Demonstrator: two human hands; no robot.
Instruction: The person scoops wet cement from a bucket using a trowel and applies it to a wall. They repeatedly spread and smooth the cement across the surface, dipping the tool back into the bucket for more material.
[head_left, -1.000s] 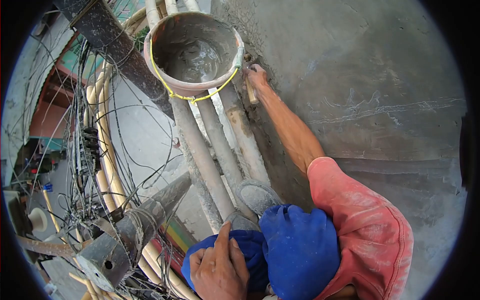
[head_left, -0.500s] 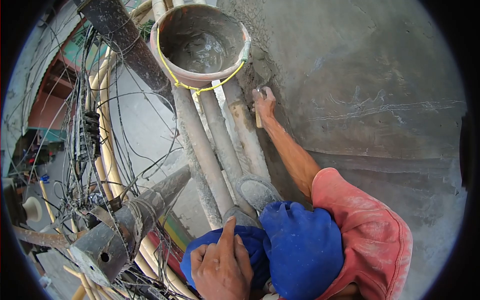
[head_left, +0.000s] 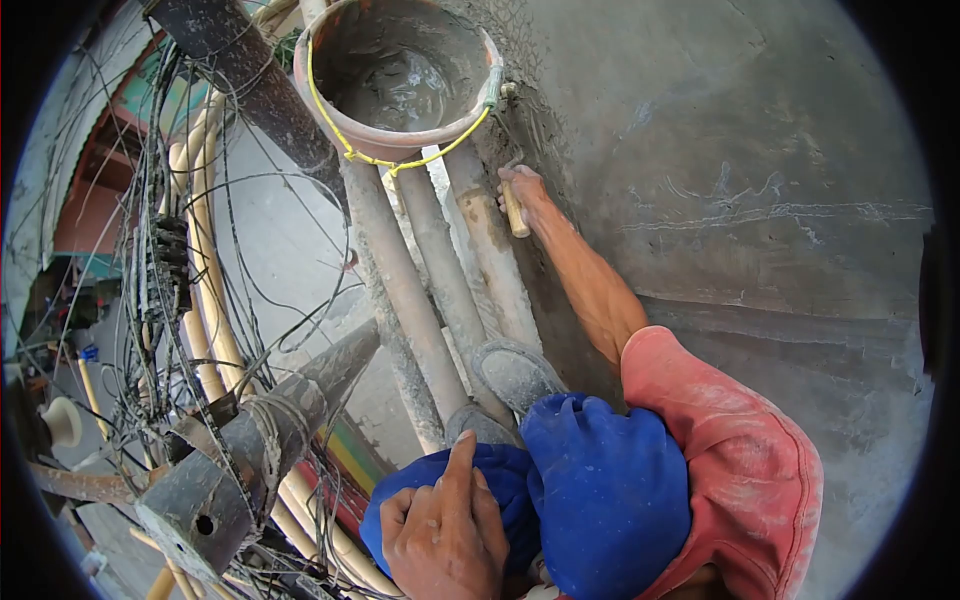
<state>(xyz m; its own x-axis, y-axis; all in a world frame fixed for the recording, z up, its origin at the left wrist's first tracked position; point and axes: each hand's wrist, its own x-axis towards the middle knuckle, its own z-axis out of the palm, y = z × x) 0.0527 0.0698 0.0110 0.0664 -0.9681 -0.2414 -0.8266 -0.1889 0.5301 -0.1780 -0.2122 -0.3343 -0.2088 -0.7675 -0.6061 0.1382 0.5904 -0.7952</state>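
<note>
Right hand (head_left: 525,190): fingers closed around the wooden handle (head_left: 515,212) of a slim tool, just beside the smeared edge of the wall; the lower end of the handle sticks out below the fist.
Tool: held at a tilt, its metal neck (head_left: 513,160) showing above the fist toward the bucket; the shape of its far end cannot be told.
Left hand (head_left: 445,540): loosely open, back upward, index finger stretched out straight and the other fingers bent, over the blue trousers (head_left: 605,495); nothing shows in its grasp, though the palm is hidden.
Bucket (head_left: 365,140): on the pipes at the top of the view, near the right hand but apart from it, with wet grey mix (head_left: 410,95) inside and a yellow cord handle (head_left: 440,157) hanging over the near side.
Wall surface (head_left: 750,150): grey, broad and mostly smooth, crossed by pale scratch lines; a rougher, darker strip (head_left: 530,125) runs along its edge beside the bucket.
Pipes (head_left: 400,280): long, crusted with grey, running from the bucket down to the dusty shoes (head_left: 515,375).
Clothing: a dusty red sleeve (head_left: 720,450) on the right arm.
Left side: tangled wires (head_left: 160,250), a dark beam (head_left: 245,80) and a thick grey post (head_left: 240,480) wrapped with wire.
</note>
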